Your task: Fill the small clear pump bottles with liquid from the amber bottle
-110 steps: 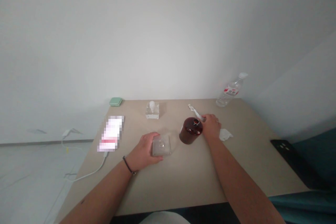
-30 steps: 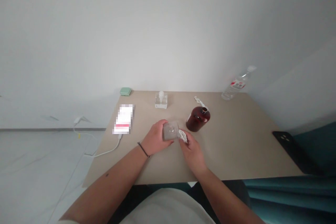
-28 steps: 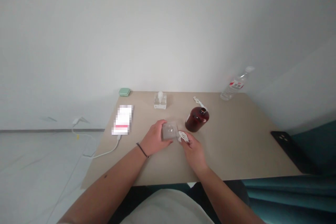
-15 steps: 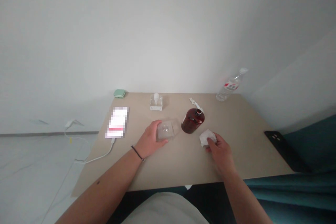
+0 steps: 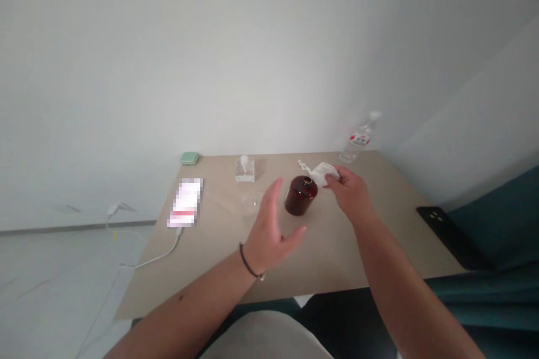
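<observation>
My left hand (image 5: 269,230) is raised above the table with its fingers spread and nothing in it. It hovers just right of a small clear glass dish (image 5: 251,203), which stands partly hidden behind it. My right hand (image 5: 350,193) is closed on a crumpled white tissue (image 5: 325,173). It holds the tissue just right of the mouth of a dark red-brown bottle (image 5: 298,197), which stands upright with no cap. A white pump top (image 5: 304,166) lies behind the bottle.
On the beige table (image 5: 337,252) lie a phone (image 5: 185,209) on a white cable, a green case (image 5: 189,158) and a small clear bottle (image 5: 245,169). A plastic water bottle (image 5: 357,139) stands at the back right. A black device (image 5: 446,230) lies at the right edge.
My left hand let go of the glass dish and lifted off it. My right hand carried the tissue from beside the dish, out to the right, then up beside the bottle's mouth.
</observation>
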The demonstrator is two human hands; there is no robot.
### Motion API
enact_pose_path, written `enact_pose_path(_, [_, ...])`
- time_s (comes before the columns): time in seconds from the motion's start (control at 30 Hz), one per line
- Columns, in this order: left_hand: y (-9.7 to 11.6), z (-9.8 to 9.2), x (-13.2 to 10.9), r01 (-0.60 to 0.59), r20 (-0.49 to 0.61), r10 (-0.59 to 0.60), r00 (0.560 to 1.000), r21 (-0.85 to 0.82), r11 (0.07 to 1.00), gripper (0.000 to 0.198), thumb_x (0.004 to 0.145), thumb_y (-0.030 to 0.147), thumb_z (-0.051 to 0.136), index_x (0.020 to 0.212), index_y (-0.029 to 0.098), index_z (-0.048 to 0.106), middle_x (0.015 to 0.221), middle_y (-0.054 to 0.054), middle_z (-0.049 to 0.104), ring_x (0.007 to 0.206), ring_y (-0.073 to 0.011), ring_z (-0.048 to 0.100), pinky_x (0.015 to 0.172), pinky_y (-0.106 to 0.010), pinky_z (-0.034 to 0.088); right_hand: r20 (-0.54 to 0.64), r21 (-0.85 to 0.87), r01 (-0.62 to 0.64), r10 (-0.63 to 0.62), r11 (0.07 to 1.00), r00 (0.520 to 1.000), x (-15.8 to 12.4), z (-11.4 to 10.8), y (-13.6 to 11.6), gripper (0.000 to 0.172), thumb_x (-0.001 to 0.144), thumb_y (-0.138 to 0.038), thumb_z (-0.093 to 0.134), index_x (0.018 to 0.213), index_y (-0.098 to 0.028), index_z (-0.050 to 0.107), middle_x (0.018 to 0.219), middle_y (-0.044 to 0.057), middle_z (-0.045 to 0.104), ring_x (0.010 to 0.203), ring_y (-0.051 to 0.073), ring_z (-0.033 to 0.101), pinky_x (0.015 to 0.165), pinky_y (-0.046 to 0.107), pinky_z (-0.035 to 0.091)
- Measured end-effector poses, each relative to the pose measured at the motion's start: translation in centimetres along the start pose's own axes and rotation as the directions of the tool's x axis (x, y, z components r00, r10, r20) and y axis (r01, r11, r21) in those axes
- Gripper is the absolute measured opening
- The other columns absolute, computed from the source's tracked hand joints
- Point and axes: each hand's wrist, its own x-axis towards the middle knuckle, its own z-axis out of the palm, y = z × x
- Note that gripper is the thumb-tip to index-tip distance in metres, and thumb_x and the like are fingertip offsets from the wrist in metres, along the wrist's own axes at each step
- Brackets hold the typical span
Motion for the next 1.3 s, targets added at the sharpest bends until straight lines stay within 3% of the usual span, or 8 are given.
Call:
enact_pose_path(0.17, [-0.7,7.7,3.3,0.426,-0.034,-0.448,0.894,-0.250,0.869,0.114,0.064,0.029,0.089,0.151,0.017,0.016,0.160,-0.026,0.024,0.152,-0.0412,0.024,0.125,-0.061,0.019,0.337,-0.267,0.262,-0.165,0.927,0.927,2.6,-0.1,-3.3,0.029,0.086,-0.027,0.053,0.100,-0.023,0.078,0.093,0.003,0.080,0.084,0.024,0.072,0.082,0.039,0.056])
enact_pose_path(0.27, [-2.5,9.8,4.4,0.416,-0.081,-0.468,0.880,-0.345,0.841,0.102,0.064,0.022,0.087,0.145,0.016,0.025,0.150,-0.024,0.043,0.141,-0.0350,0.045,0.120,-0.055,0.031,0.493,-0.310,0.404,-0.218,0.861,0.842,3.2,0.0,-4.7,0.029,0.085,-0.019,0.050,0.093,-0.020,0.078,0.088,0.001,0.080,0.079,0.020,0.072,0.073,0.030,0.055])
enact_pose_path(0.43, [-2.7,8.8,4.7,0.342,-0.078,-0.384,0.920,-0.321,0.883,0.065,0.070,0.019,0.081,0.126,0.019,0.047,0.125,-0.014,0.063,0.118,-0.0285,0.062,0.106,-0.048,0.046,0.681,-0.300,0.579,-0.254,0.758,0.687,2.6,0.4,-7.2,0.034,0.076,-0.003,0.048,0.083,-0.017,0.078,0.072,-0.002,0.075,0.070,0.013,0.068,0.069,0.022,0.049])
enact_pose_path(0.67, [0.1,4.7,3.0,0.343,0.056,-0.350,0.935,-0.392,0.854,0.063,0.064,0.020,0.085,0.117,0.018,0.053,0.111,-0.009,0.070,0.104,-0.0265,0.068,0.098,-0.045,0.052,0.783,-0.141,0.843,-0.462,0.520,0.416,-0.7,-1.8,-8.2,0.024,0.082,-0.009,0.057,0.084,-0.025,0.075,0.092,0.004,0.078,0.094,0.022,0.071,0.092,0.039,0.055])
enact_pose_path(0.9, [1.6,2.5,2.8,0.322,0.224,-0.233,0.946,-0.604,0.729,0.061,0.061,0.026,0.088,0.113,0.017,0.058,0.106,-0.006,0.071,0.097,-0.0250,0.067,0.093,-0.042,0.054,0.599,-0.159,0.877,-0.662,0.453,0.450,-3.4,-4.7,-6.7,0.019,0.095,-0.024,0.058,0.102,-0.033,0.074,0.127,-0.004,0.073,0.129,0.021,0.060,0.119,0.049,0.039])
enact_pose_path(1.0, [1.6,1.6,2.8,0.316,0.283,-0.161,0.945,-0.680,0.661,0.069,0.058,0.030,0.091,0.118,0.018,0.060,0.111,-0.007,0.070,0.101,-0.0262,0.067,0.096,-0.043,0.052,0.546,-0.185,0.916,-0.737,0.356,0.397,-4.5,-5.6,-6.3,0.021,0.095,-0.028,0.059,0.107,-0.038,0.073,0.127,-0.007,0.072,0.128,0.021,0.062,0.118,0.047,0.041])
enact_pose_path(1.17, [1.6,-0.2,2.4,0.461,0.496,-0.040,0.868,-0.773,0.436,0.071,0.051,0.047,0.094,0.110,0.019,0.066,0.100,-0.008,0.073,0.088,-0.0270,0.071,0.083,-0.042,0.059,0.516,-0.221,0.931,-0.775,0.290,0.364,-6.1,-7.1,-5.9,0.024,0.097,-0.035,0.054,0.112,-0.046,0.070,0.121,-0.011,0.074,0.119,0.019,0.067,0.116,0.045,0.042])
enact_pose_path(1.3, [1.9,-1.5,2.2,0.514,0.561,-0.032,0.827,-0.732,0.448,0.080,0.041,0.059,0.094,0.106,0.019,0.069,0.099,-0.011,0.074,0.088,-0.0322,0.072,0.079,-0.045,0.061,0.451,-0.347,0.872,-0.755,0.344,0.477,-5.3,-7.2,-3.5,0.023,0.094,-0.030,0.055,0.105,-0.038,0.072,0.121,-0.005,0.075,0.119,0.022,0.067,0.112,0.049,0.043])
